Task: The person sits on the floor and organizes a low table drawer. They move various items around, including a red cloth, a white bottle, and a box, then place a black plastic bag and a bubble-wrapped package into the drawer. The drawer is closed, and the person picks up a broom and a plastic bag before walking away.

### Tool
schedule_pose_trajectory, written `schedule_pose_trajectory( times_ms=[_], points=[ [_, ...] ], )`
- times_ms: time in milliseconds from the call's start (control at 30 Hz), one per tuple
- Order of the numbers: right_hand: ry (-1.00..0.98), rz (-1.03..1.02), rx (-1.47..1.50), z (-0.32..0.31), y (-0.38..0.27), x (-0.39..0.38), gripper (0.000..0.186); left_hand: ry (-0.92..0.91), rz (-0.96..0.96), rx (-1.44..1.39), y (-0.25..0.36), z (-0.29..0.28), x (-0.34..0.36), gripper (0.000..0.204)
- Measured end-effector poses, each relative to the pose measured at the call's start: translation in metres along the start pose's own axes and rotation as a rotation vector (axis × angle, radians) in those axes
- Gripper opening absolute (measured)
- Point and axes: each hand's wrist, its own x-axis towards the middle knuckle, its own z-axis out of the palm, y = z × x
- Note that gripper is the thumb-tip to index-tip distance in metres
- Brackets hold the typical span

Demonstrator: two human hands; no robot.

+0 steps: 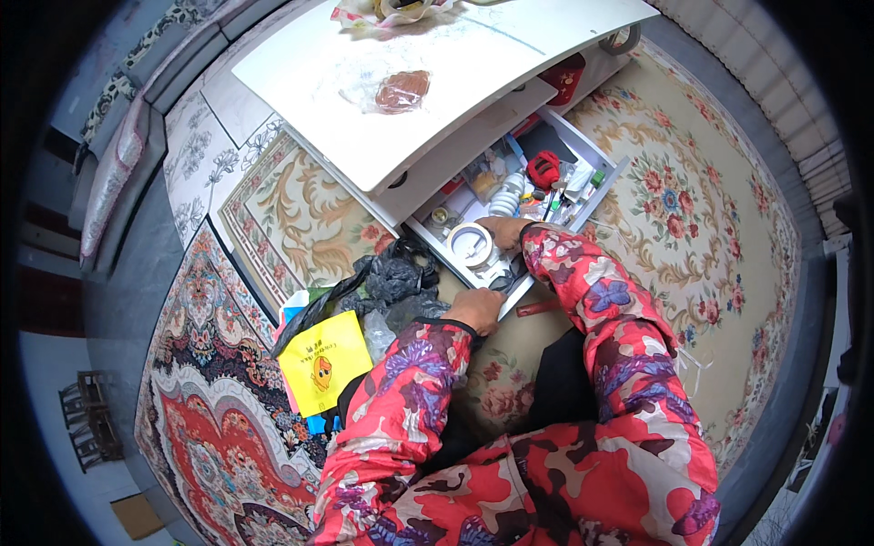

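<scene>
A white drawer [590, 141] is pulled out of the low cabinet in front of me, full of small household items. My left hand [478, 309] is closed at the drawer's near left corner, its fingertips hidden behind the edge. My right hand [503, 232] reaches over the front panel into the drawer, its fingers curled down beside a white roll of tape [471, 244]. What those fingers hold, if anything, is hidden. Farther back in the drawer lie a white spiral light bulb [508, 196] and a red tape measure [543, 169].
On the white cabinet top [309, 68] lies a brown piece in clear plastic [402, 92]. Black plastic bags [396, 273] and a yellow packet [325, 362] are beside my left arm. A dark red object [539, 308] lies on the floral carpet [669, 205] near the drawer's front.
</scene>
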Motion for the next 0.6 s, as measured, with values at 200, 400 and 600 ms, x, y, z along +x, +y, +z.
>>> schedule_pose_trajectory(
  times_ms=[200, 400, 600],
  points=[
    [-0.092, 0.305, -0.144, 0.007, 0.004, 0.012, 0.083, 0.024, 0.012, 0.0, 0.0, 0.002, 0.0, 0.042],
    [-0.123, 0.292, -0.225, 0.013, 0.01, 0.018, 0.068, 0.016, -0.002, 0.007, 0.002, -0.001, -0.003, 0.041],
    [-0.213, 0.164, -0.118, -0.001, 0.012, 0.004, 0.077, 0.017, -0.007, 0.018, -0.002, 0.002, 0.001, 0.039]
  ],
)
